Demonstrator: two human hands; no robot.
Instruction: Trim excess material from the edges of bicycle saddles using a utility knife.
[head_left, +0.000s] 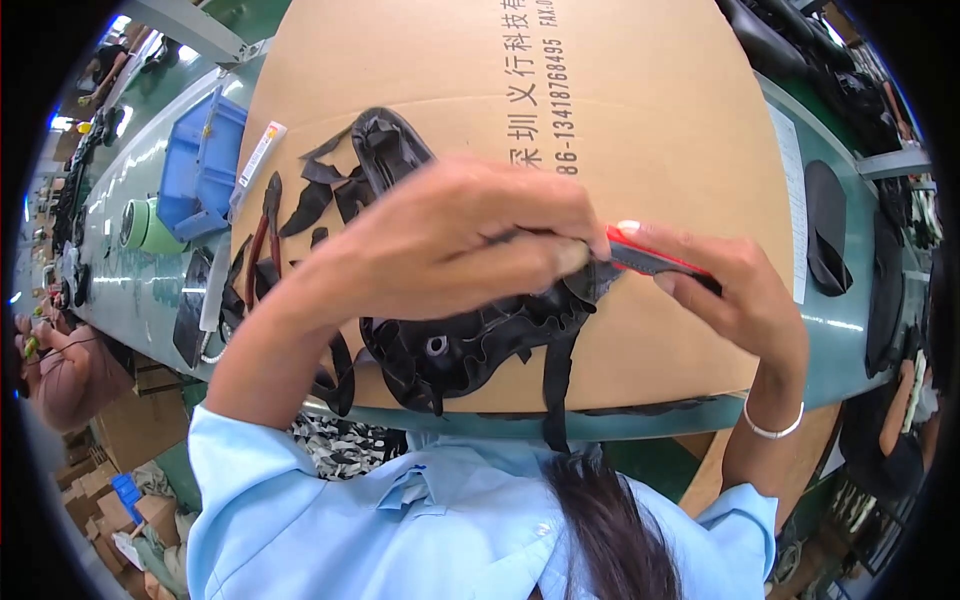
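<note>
My left hand is closed on the upper right edge of a black moulded rubber piece with a wavy rim. That piece lies at the near edge of a cardboard sheet, and a black strip hangs from it past the table edge. In my right hand is a slim red-and-black utility knife, gripped between thumb and fingers. Its front end meets the rubber edge beside my left fingertips, where the tip is hard to make out. My left hand and forearm hide part of the piece.
Black scraps and another black moulded part lie beyond my left arm. Red-handled pliers, a blue bin and a green round container stand left. Right are a paper sheet and a black flat piece. Other people sit at both sides.
</note>
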